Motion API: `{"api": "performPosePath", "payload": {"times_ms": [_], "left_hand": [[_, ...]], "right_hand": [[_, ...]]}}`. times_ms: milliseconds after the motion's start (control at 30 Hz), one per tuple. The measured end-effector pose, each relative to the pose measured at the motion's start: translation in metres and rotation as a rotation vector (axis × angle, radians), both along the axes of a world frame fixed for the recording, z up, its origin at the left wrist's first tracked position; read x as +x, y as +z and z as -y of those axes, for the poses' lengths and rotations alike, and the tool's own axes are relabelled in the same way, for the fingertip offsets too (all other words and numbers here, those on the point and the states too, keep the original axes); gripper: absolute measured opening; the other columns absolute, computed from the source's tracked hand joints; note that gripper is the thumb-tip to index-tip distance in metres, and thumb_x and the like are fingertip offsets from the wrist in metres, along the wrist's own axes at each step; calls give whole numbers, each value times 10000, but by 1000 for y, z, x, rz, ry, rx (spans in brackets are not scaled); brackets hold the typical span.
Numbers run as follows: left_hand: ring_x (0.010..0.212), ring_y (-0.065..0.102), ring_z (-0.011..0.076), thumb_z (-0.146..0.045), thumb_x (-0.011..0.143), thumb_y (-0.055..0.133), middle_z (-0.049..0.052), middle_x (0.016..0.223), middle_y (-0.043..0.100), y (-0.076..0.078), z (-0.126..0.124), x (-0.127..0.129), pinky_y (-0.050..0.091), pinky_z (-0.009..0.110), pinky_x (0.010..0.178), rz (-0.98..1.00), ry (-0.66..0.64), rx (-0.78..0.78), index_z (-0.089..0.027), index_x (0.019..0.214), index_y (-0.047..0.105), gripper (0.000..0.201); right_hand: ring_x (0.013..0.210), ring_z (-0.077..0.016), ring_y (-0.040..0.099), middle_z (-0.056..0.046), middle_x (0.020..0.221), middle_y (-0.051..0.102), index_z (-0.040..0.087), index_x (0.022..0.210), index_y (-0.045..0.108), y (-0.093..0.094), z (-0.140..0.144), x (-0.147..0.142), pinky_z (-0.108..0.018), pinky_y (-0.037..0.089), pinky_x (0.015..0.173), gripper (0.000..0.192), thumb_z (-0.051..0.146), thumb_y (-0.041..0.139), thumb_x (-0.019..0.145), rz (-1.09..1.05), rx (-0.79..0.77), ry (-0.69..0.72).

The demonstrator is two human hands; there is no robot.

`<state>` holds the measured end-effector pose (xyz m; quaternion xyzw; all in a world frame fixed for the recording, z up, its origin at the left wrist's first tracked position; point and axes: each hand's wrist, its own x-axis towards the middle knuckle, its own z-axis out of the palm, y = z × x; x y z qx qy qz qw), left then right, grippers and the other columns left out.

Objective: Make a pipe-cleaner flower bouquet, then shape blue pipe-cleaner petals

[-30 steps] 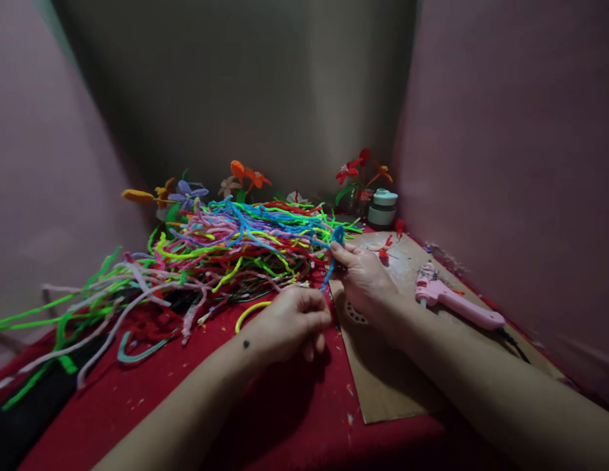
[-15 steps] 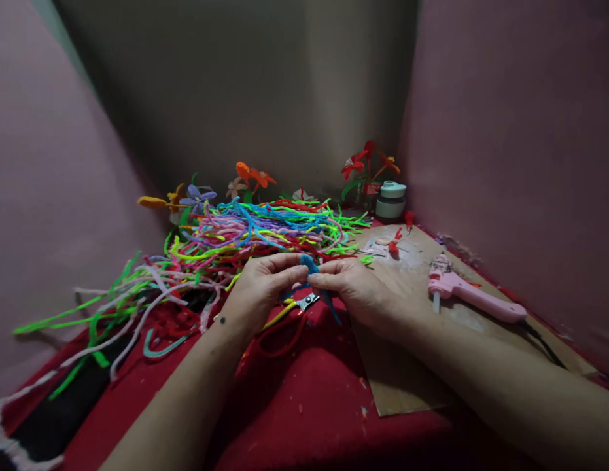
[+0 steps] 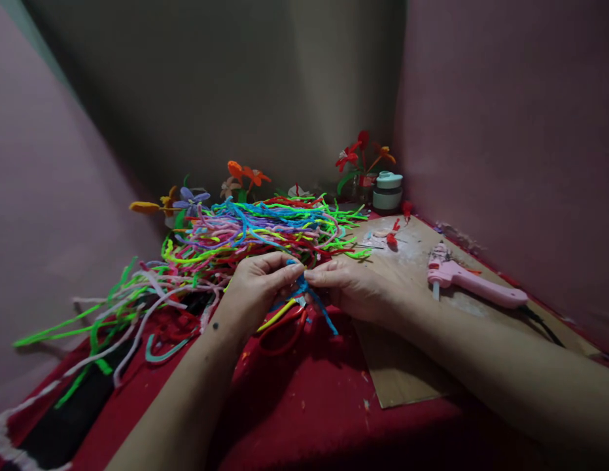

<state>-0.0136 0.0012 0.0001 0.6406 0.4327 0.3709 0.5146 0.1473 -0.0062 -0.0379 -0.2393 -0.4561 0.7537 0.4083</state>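
Between my fingertips is a blue pipe cleaner, partly bent, with one tail hanging down to the right. My left hand pinches it from the left, thumb against forefinger. From the other side my right hand grips it too, the two thumbs almost touching. My fingers hide much of the bent part. Just below lie pliers with one yellow and one red handle; their metal head is mostly covered by the blue strands. Behind my hands spreads a large heap of coloured pipe cleaners.
On the right a pink glue gun rests on a wooden board. A lidded jar and red pipe-cleaner flowers stand at the back. Orange flowers rise behind the heap. Loose strands sprawl over the red cloth at left.
My hands have shifted slightly left and the blue pipe cleaner has turned between them, with more of its strands showing below. The pliers' metal head is now more covered. The view has moved a little.
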Motion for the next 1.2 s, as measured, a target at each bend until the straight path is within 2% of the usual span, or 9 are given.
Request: {"api": "performPosePath", "payload": {"times_ms": [133,300,433,600,767,933,1067,1133,1200], "left_hand": [[448,359,56,-325,671,662,-51,508,461,0,1,4,268,182,430,-105,34,97,-148,638,609,187],[591,512,112,-300,683,646,-9,631,616,-5,4,8,388,196,552,-290,170,433,-168,690,681,136],[593,540,125,-316,701,634,-2,636,643,-8,4,8,412,207,574,-281,218,454,-172,689,687,154],[618,562,133,-295,718,617,10,659,655,-11,8,11,420,216,629,-348,281,660,-195,665,687,133],[593,542,129,-320,712,623,-4,633,634,-12,6,12,411,209,568,-303,338,550,-189,654,669,150],[446,420,63,-369,756,575,-36,562,530,-3,-2,4,331,173,431,-107,373,300,-168,747,640,211],[481,461,66,-424,697,645,-13,635,574,2,-4,4,354,171,448,-164,205,131,-145,783,634,292],[498,470,72,-394,633,710,-9,667,587,2,-3,6,374,183,470,-188,107,59,-135,820,630,330],[498,454,68,-345,583,752,-18,654,581,0,-3,7,370,185,477,-172,72,26,-130,831,624,352]], "right_hand": [[457,-68,404,36,513,510,123,581,600,0,-1,-1,-233,306,489,172,256,700,624,105,53,-96],[434,-64,355,44,443,464,134,471,550,4,3,-4,-243,253,479,161,180,646,593,240,140,-219],[401,-58,329,49,413,435,143,453,539,2,5,-7,-243,223,456,198,214,627,616,258,135,-278],[382,-53,279,67,382,373,162,419,479,0,4,-8,-251,167,432,237,191,595,624,298,180,-329],[388,-51,248,71,382,343,169,414,455,1,6,-8,-255,150,429,273,210,603,640,307,212,-336],[384,-52,266,65,394,368,168,440,481,1,4,-7,-255,162,428,280,256,610,672,337,196,-393],[407,-55,310,55,430,409,159,469,505,-1,-2,-6,-239,214,443,281,291,625,685,271,183,-477],[417,-62,341,44,450,441,155,496,523,-2,-3,-5,-234,245,451,268,305,621,695,241,150,-473],[428,-72,367,33,461,459,156,512,528,-2,-4,-4,-235,276,460,274,319,596,722,211,135,-434]]}}
